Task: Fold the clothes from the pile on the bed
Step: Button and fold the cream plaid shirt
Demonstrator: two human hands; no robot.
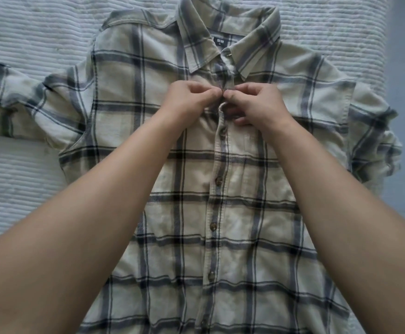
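Observation:
A cream plaid shirt [129, 75] with grey and black checks lies front-up and flat on the bed, collar at the far end. Its placket runs down the middle, with several brown buttons fastened below my hands. My left hand [189, 97] and my right hand [254, 102] meet at the placket just under the collar. Both pinch the fabric edges there, fingertips almost touching. The left sleeve stretches out to the left; the right sleeve lies bunched at the shirt's right side.
The white ribbed bedspread [23, 39] shows around the shirt at the left and top. The bed's right edge [389, 68] runs down beside a grey floor strip. No clothes pile is in view.

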